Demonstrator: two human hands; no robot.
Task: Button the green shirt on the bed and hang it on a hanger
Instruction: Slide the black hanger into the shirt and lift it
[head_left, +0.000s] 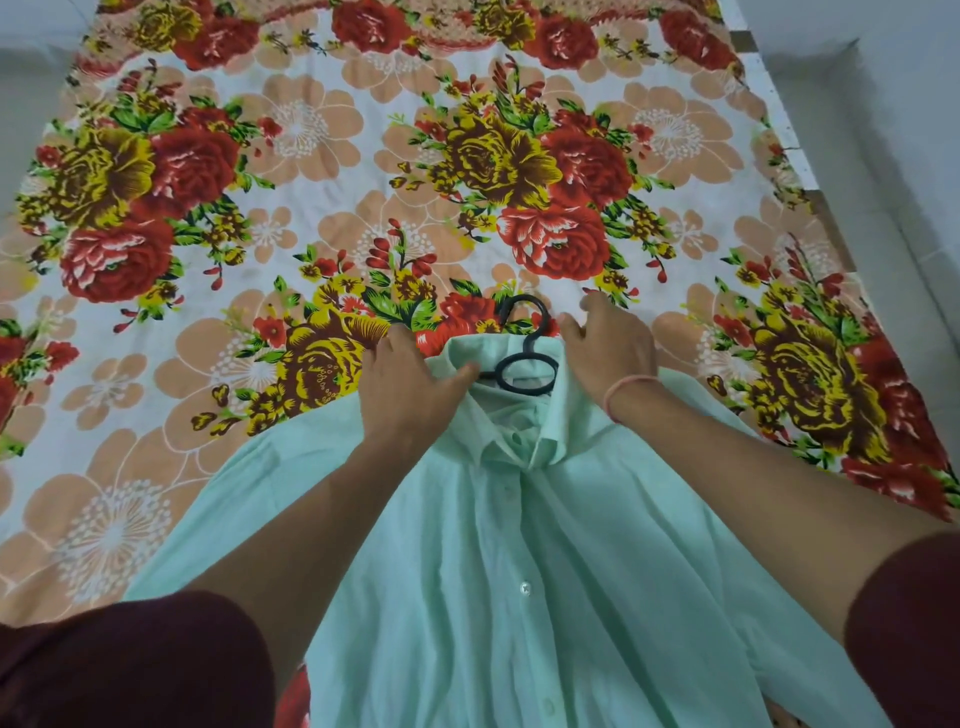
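Two hands at collar of green shirt (519, 571), lying front-up at near edge of bed (311, 104), about midway along it. Black hanger (525, 364) hook pokes from neck opening. Left hand (410, 384): fingers together, curled over collar edge, thumb on cloth beside hanger ring. Right hand (608, 348): fingers bent over other shoulder; pinching or pressing, cannot tell. Risks: hanger arms hidden, may sit off one shoulder, so shirt slides off when lifted; hard tug at collar strains buttons (524, 588).

bed (156, 415): floral sheet (337, 171) covers top | near edge: green shirt (519, 571) front-up | black hanger (524, 358) at its collar
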